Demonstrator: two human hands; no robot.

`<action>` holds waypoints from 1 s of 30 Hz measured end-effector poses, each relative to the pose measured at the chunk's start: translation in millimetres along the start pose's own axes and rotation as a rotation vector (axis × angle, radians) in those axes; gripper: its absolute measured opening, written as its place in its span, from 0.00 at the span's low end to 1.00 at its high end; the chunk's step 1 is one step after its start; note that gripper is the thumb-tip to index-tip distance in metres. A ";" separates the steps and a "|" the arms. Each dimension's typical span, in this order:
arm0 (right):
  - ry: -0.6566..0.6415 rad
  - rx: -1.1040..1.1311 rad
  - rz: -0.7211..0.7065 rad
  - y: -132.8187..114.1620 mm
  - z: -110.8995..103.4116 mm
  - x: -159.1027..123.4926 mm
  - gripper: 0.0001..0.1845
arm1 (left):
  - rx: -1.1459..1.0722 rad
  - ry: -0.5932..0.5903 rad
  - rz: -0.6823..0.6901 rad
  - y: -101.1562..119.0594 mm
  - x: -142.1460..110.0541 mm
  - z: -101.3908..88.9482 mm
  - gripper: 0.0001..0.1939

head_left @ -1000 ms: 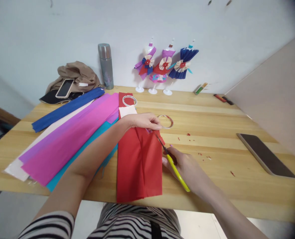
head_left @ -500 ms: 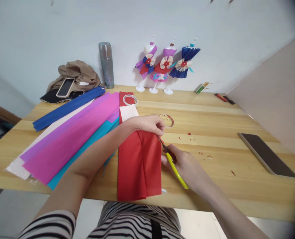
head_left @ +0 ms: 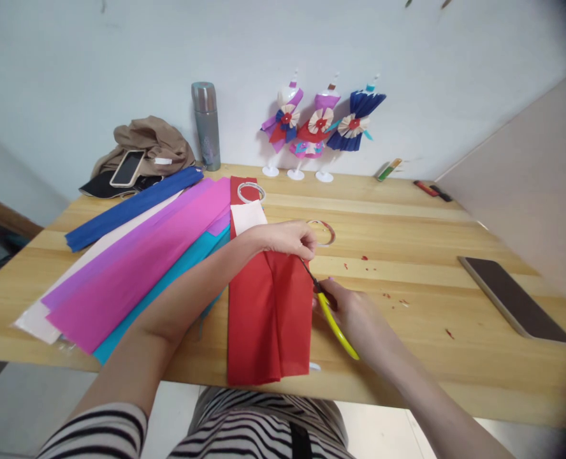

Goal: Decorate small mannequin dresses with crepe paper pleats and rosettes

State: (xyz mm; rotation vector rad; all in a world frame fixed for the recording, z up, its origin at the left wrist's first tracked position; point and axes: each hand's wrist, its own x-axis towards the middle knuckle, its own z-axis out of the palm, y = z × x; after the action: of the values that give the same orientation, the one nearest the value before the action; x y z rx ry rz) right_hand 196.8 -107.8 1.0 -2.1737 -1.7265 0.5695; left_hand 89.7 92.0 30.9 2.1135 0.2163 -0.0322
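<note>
Yellow-handled scissors (head_left: 336,326) are gripped in my right hand (head_left: 357,322), their dark blades on the upper right part of the red crepe paper (head_left: 268,319). Just above the blades my left hand (head_left: 292,240) is closed, pinching the red paper's edge; its fingertips are partly hidden. The red paper lies folded near the table's front edge. A pale pink piece (head_left: 248,215) rests on its upper part, beside a roll of tape (head_left: 251,192). Beyond my left hand lies another thin ring of tape (head_left: 322,233).
Crepe paper in magenta (head_left: 139,271), turquoise (head_left: 168,290) and blue (head_left: 134,207) fans out at the left. A thermos (head_left: 207,131) and three dressed mini mannequins (head_left: 319,124) stand along the wall. A tablet-like dark device (head_left: 515,296) lies right, near red scraps (head_left: 402,302).
The scissors have shifted slightly up and left along the red paper, their blades closer together. My left hand keeps its hold in nearly the same place.
</note>
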 end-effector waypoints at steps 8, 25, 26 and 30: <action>-0.051 -0.095 0.054 -10.0 -9.9 -2.0 0.17 | -0.050 -0.005 -0.007 -0.3 -1.7 -0.6 0.04; -0.058 -0.196 0.099 -1.1 -8.1 2.7 0.16 | -0.183 0.020 -0.005 -5.3 -1.5 -4.1 0.05; -0.049 -0.192 0.123 1.3 -9.4 2.3 0.17 | -0.208 0.034 -0.009 -4.4 -2.9 -6.6 0.06; -0.070 -0.178 0.190 16.0 -12.6 3.2 0.19 | -0.218 0.111 -0.030 8.4 -15.8 -21.6 0.06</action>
State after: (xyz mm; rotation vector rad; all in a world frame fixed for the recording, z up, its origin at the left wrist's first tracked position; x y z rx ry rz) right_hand 217.1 -108.2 4.0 -2.4887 -1.6737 0.5639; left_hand 74.2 103.8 51.1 1.8962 0.3036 0.0877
